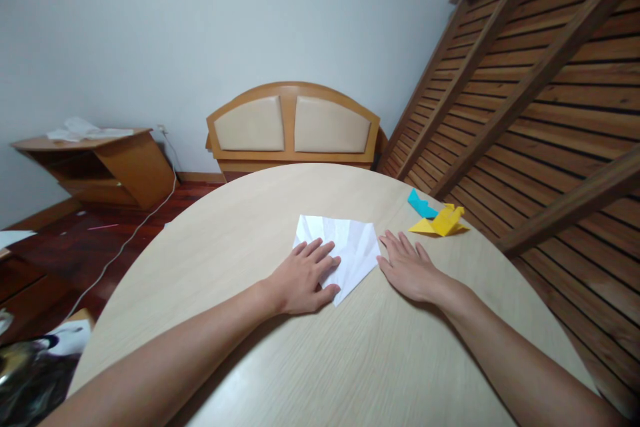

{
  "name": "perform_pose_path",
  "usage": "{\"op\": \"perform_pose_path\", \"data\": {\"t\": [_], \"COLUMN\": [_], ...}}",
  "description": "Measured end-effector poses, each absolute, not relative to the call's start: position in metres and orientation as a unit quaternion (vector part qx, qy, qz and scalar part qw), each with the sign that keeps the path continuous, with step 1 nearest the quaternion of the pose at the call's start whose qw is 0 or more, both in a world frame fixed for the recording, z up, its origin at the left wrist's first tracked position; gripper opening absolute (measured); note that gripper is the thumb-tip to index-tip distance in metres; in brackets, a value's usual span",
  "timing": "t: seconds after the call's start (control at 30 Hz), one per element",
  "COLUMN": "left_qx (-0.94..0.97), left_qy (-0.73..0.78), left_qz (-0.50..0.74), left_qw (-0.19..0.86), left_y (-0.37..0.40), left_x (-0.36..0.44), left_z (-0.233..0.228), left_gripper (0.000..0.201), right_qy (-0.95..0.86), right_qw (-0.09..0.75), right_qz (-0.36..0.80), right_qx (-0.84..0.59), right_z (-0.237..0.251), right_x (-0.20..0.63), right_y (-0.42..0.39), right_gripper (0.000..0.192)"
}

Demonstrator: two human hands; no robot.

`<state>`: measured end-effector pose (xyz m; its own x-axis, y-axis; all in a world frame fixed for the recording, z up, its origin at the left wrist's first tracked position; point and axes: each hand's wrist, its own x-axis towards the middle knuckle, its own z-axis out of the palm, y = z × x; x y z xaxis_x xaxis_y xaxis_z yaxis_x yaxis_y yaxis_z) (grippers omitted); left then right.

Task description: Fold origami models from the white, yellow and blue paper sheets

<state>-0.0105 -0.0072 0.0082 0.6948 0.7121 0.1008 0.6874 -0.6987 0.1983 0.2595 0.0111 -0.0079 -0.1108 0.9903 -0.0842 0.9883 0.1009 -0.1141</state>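
**Two Hands on White Paper**

Round, light wood table [350, 360] in a room. White folded paper [353, 243] flat on the table, near the middle, with fold lines across it.

Left hand [304, 277] flat on the near left part of the paper, palm down. Fingers [320, 252] a little apart, straight, pressed on the sheet. Thumb at the near edge of the paper. Not gripping, just pressing down.

Right hand [407, 267] flat on the table, palm down, just beside the right edge of the paper. Fingertips [387, 241] right at that edge, maybe touching it; hard to tell. Fingers close together and straight. Nothing held.

Farther back on the right, near the table's edge: a yellow folded paper shape [443, 221] and a blue folded paper shape [421, 205], just beside each other, well apart from both hands.

Behind the table, a wood headboard [293, 123] with two pale pads, against a grey wall [200, 27]. On the right, a big slatted wood frame [550, 100] leaning up. On the left, a low wood stand [115, 167] with white papers on top, and a white cable [130, 240] across the dark red floor [75, 247].
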Motion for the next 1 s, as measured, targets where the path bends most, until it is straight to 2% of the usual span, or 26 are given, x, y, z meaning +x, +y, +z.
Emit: {"op": "perform_pose_path", "data": {"t": [0.07, 0.17, 0.3, 0.43, 0.57, 0.67, 0.77, 0.9, 1.0], "left_qx": [0.918, 0.919, 0.921, 0.920, 0.915, 0.912, 0.914, 0.912, 0.913], "left_qy": [0.379, 0.377, 0.372, 0.379, 0.393, 0.400, 0.398, 0.400, 0.397], "left_qz": [0.094, 0.099, 0.102, 0.093, 0.091, 0.087, 0.075, 0.071, 0.071], "left_qw": [0.067, 0.061, 0.054, 0.046, 0.017, -0.009, -0.030, -0.063, -0.068], "left_y": [-0.007, -0.006, -0.005, -0.007, -0.009, -0.010, -0.012, -0.013, -0.012], "left_x": [-0.011, -0.011, -0.011, -0.010, -0.007, -0.005, -0.004, -0.005, -0.006], "left_z": [0.008, 0.007, 0.005, 0.004, 0.009, 0.015, 0.019, 0.019, 0.018], "left_gripper": [0.056, 0.055, 0.055, 0.056, 0.050, 0.044, 0.044, 0.056, 0.064], "right_qy": [-0.732, -0.749, -0.820, -0.865, -0.868, -0.872, -0.872, -0.879, -0.890], "right_qw": [0.014, 0.076, 0.143, 0.117, 0.053, 0.033, 0.041, 0.075, 0.082], "right_qz": [0.019, -0.069, -0.064, -0.007, 0.055, 0.078, 0.083, 0.047, 0.062], "right_qx": [-0.681, -0.655, -0.550, -0.487, -0.491, -0.482, -0.481, -0.468, -0.444], "right_z": [-0.006, 0.002, 0.017, 0.011, -0.006, -0.008, -0.002, 0.005, 0.003], "right_x": [0.257, 0.245, 0.219, 0.202, 0.206, 0.217, 0.226, 0.227, 0.226], "right_y": [0.010, 0.005, -0.010, -0.023, -0.022, -0.012, -0.003, 0.003, 0.004], "right_gripper": [0.059, 0.058, 0.057, 0.052, 0.064, 0.062, 0.058, 0.047, 0.046]}}
